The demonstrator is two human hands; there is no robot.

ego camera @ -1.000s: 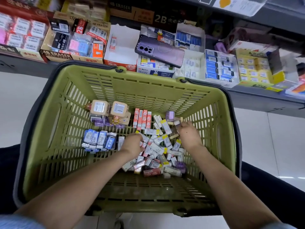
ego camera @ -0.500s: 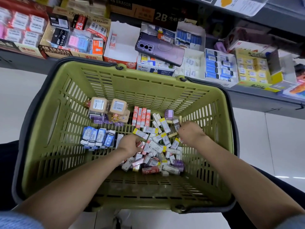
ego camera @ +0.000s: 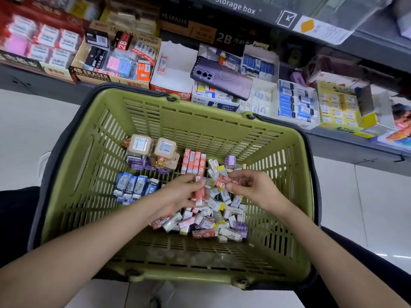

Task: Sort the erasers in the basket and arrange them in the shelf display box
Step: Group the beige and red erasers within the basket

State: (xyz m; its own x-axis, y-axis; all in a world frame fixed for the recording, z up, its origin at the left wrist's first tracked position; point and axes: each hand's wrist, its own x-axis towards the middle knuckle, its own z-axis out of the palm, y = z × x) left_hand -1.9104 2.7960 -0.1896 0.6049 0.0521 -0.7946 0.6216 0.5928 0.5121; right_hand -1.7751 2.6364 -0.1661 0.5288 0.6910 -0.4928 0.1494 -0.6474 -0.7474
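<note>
A purple phone (ego camera: 222, 79) lay face down. Above it sat a clear bin (ego camera: 322, 5) lettered "Storage box". Pale floor tiles (ego camera: 29, 121) stretched far to its left.

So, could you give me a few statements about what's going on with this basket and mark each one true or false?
1. The right hand pinches a red-wrapped eraser. True.
2. The left hand is empty. False: it holds a pinkish-red eraser.
3. The basket is blue. False: it is green.
4. A phone lies on top of the display boxes on the shelf. True.
5. Blue-wrapped erasers lie in a row to the left of the loose pile. True.
</note>
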